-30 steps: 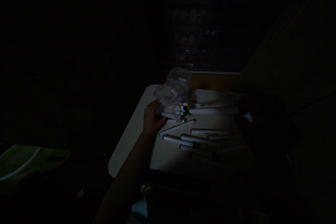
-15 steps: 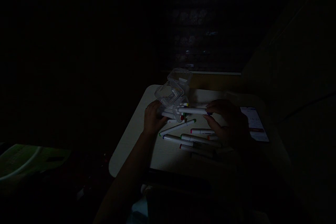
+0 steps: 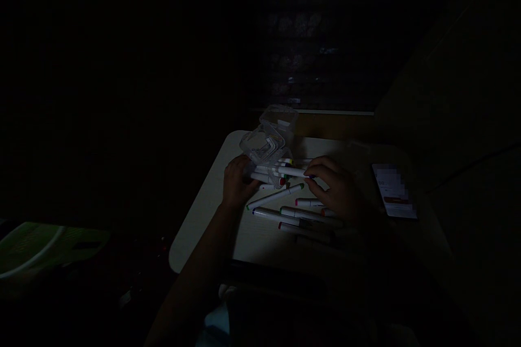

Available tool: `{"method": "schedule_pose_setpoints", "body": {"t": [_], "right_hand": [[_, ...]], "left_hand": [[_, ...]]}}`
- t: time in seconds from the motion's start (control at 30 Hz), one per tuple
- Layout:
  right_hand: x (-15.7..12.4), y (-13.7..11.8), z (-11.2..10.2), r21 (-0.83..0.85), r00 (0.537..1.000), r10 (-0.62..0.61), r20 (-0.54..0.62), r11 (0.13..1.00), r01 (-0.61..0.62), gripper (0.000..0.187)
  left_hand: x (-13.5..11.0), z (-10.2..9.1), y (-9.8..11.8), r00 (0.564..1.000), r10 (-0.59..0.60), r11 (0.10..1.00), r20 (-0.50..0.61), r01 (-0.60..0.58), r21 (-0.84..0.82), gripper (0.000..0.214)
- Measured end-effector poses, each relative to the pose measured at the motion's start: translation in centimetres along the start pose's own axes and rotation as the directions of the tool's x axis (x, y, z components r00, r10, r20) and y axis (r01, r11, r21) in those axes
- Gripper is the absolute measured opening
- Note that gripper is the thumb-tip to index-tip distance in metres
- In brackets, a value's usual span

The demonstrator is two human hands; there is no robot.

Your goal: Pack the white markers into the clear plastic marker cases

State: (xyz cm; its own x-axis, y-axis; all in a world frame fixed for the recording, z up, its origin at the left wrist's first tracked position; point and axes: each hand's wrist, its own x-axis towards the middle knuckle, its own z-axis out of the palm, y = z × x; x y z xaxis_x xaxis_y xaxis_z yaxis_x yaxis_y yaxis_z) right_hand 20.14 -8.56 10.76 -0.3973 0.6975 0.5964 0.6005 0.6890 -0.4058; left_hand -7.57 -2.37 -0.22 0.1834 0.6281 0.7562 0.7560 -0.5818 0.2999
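The scene is very dark. My left hand point(image 3: 236, 183) is closed round the near end of a clear plastic marker case point(image 3: 266, 149) lying on its side on a white table point(image 3: 203, 217). Several white markers poke out of the case mouth. My right hand point(image 3: 336, 187) pinches a white marker point(image 3: 291, 172) by its right end, and the marker's left end is partly inside the case. Several more white markers with coloured caps point(image 3: 293, 211) lie loose on the table below my hands.
A phone with a lit screen point(image 3: 394, 192) lies at the table's right. The table's rounded left edge drops into darkness. A greenish object point(image 3: 36, 249) sits low at the far left. A dark wall stands behind the table.
My right hand came in from the right with a white marker and pushed it leftward into the case mouth. My left hand stayed on the case.
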Motion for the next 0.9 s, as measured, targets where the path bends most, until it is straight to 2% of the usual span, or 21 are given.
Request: {"method": "schedule_pose_setpoints", "body": {"t": [0.17, 0.37, 0.5, 0.6, 0.67, 0.73, 0.83, 0.9], "right_hand": [[0.0, 0.7, 0.6, 0.035, 0.997, -0.064, -0.048, 0.997, 0.065, 0.011], [0.0, 0.8, 0.5, 0.047, 0.998, -0.055, -0.035, 0.997, 0.057, 0.013], [0.0, 0.8, 0.3, 0.042, 0.997, -0.063, -0.047, 0.997, 0.065, 0.011], [0.1, 0.9, 0.0, 0.028, 1.0, -0.027, 0.006, 0.999, 0.027, 0.009], [0.0, 1.0, -0.1, -0.01, 0.993, 0.037, 0.109, 0.999, -0.036, 0.011], [-0.3, 1.2, 0.1, -0.08, 0.952, 0.12, 0.283, 0.992, -0.102, 0.013], [-0.8, 1.6, 1.1, -0.174, 0.808, 0.226, 0.544, 0.973, -0.155, 0.017], [-1.1, 1.8, 2.0, -0.199, 0.733, 0.26, 0.629, 0.965, -0.171, 0.019]], "left_hand": [[-0.1, 0.2, -0.3, 1.0, 0.017, 1.0, -0.013, -0.017, 0.017, 0.061], [-0.3, 0.2, -0.5, 1.0, -0.009, 0.999, 0.004, 0.009, 0.031, 0.06], [-0.4, 0.4, -0.7, 0.999, 0.021, 0.999, -0.024, -0.02, 0.029, 0.061], [-0.4, 0.5, -0.7, 1.0, 0.013, 1.0, -0.024, -0.012, 0.027, 0.062], [-0.3, 0.4, -0.7, 1.0, 0.013, 1.0, -0.02, -0.013, 0.018, 0.062], [-0.2, 0.3, -0.6, 0.999, 0.023, 1.0, -0.027, -0.022, 0.009, 0.062], [-0.1, 0.2, -0.4, 0.999, 0.028, 1.0, -0.019, -0.028, 0.007, 0.062], [-0.2, 0.1, -0.3, 1.0, 0.02, 1.0, -0.016, -0.02, 0.008, 0.062]]}}
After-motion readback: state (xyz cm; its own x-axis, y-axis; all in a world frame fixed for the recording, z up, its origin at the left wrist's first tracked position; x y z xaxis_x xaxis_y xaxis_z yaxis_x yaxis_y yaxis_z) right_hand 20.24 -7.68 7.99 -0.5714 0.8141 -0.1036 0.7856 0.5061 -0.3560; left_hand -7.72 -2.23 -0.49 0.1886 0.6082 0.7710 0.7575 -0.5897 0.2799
